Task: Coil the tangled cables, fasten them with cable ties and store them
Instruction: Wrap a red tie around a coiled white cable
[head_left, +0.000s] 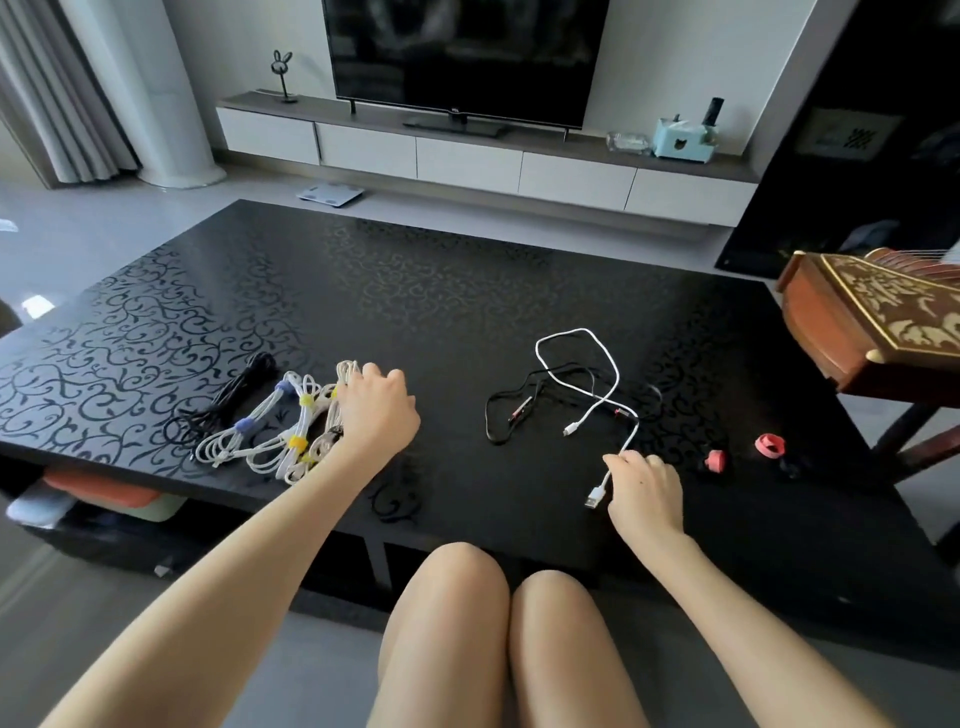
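Note:
On the black patterned table (415, 291) several coiled white cables (280, 431) lie at the left, bound with blue and yellow ties, beside a coiled black cable (236, 395). My left hand (376, 410) rests on the rightmost white coil, fingers curled over it. A loose white USB cable (582, 364) loops across a loose black cable (511, 410) at the centre right. My right hand (644, 488) pinches the white cable near its USB plug (596, 498). Two red cable ties (769, 446) (716, 460) lie to the right of it.
A carved wooden instrument (878, 322) juts over the table's right edge. A TV and a low white cabinet (467, 156) stand behind the table. Boxes sit on the shelf under the table at left (104, 499). My knees are at the table's front edge.

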